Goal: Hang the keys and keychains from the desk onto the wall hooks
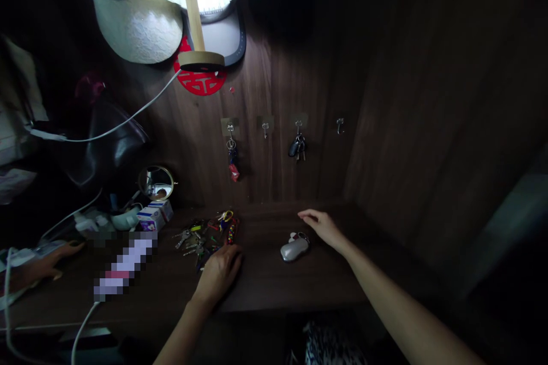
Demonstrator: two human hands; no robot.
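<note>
My left hand (219, 269) rests on the dark wooden desk at the near right edge of a pile of keys (199, 242). Its curled fingers meet the lower end of a multicoloured braided keychain (232, 232); the fingertips are partly hidden. Right of the middle lies a silver, rounded key case (294, 250) with a metal ring and a small whitish tag behind it. Just beyond it on the right, my right hand (324, 229) hovers or rests with fingers stretched to the left, holding nothing visible.
Wall hooks hold a key bunch with a red charm (233, 171) and a dark key bunch (297, 147); two hooks (265, 129) are bare. A lit lamp (194, 23) hangs above. Leftward are a round mirror (156, 183), a box (154, 217), and a brown hand-like shape (60, 256).
</note>
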